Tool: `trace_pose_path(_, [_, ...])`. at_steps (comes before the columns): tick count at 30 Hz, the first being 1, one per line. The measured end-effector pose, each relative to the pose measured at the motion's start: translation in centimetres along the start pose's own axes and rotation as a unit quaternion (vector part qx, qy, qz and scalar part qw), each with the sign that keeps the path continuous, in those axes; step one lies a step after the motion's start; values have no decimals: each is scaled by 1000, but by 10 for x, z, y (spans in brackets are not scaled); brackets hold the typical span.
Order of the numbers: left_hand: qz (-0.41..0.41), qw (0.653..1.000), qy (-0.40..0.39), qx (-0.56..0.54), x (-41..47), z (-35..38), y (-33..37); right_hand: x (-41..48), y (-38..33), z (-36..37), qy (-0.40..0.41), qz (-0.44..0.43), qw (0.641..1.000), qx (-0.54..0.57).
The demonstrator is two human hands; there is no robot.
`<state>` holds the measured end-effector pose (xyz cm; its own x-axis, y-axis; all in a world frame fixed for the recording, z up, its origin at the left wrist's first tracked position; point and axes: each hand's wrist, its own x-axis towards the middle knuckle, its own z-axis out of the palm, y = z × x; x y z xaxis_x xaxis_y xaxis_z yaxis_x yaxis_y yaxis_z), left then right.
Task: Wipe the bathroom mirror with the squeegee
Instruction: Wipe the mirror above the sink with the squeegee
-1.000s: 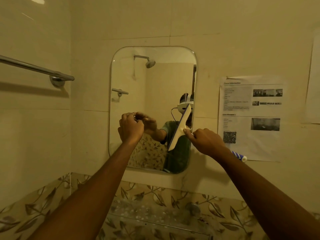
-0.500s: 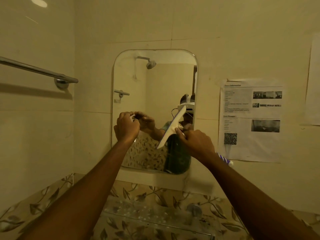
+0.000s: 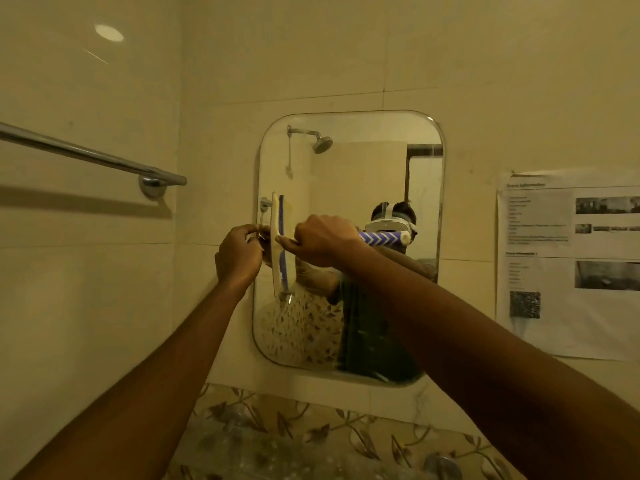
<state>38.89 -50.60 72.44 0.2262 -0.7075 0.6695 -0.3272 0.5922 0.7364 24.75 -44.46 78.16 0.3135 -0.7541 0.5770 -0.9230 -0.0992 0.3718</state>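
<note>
A rounded rectangular mirror (image 3: 367, 174) hangs on the cream tiled wall. My right hand (image 3: 323, 240) grips the squeegee (image 3: 277, 244) by its blue-and-white striped handle (image 3: 382, 237). Its white blade stands upright against the glass near the mirror's left edge. My left hand (image 3: 239, 252) is at the mirror's left edge, just left of the blade, fingers pinched together; what they pinch is too small to tell. The mirror shows a person's reflection, a shower head and a doorway.
A chrome towel bar (image 3: 93, 155) runs along the left wall. Printed paper sheets (image 3: 568, 261) are taped to the wall right of the mirror. Below the mirror are leaf-patterned tiles (image 3: 311, 431) and a clear glass shelf (image 3: 263, 455).
My right hand has swung the squeegee from the mirror's right side to its left edge, turning the blade from tilted to upright. The view has shifted left. My left hand stayed by the left edge.
</note>
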Motion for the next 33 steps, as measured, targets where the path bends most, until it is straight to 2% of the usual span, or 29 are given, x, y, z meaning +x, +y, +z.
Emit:
trace_pose_path(5, [29, 999, -15, -2, 4, 0, -10, 22, -8, -2, 1, -7, 998, -56])
trace_pose_path(10, [53, 998, -9, 15, 4, 3, -7, 24, 2, 1, -3, 0, 998, -61])
trace_pose_path(21, [46, 997, 31, 56, -19, 31, 7, -40, 75, 9, 4, 84, 995, 58])
trace_pose_path(24, [52, 996, 37, 68, -29, 43, 15, -75, 96, 16, 51, 104, 992, 56])
trace_pose_path(33, [58, 996, 28, 66, -57, 77, 42, -149, 122, 54, 60, 221, 956, 185])
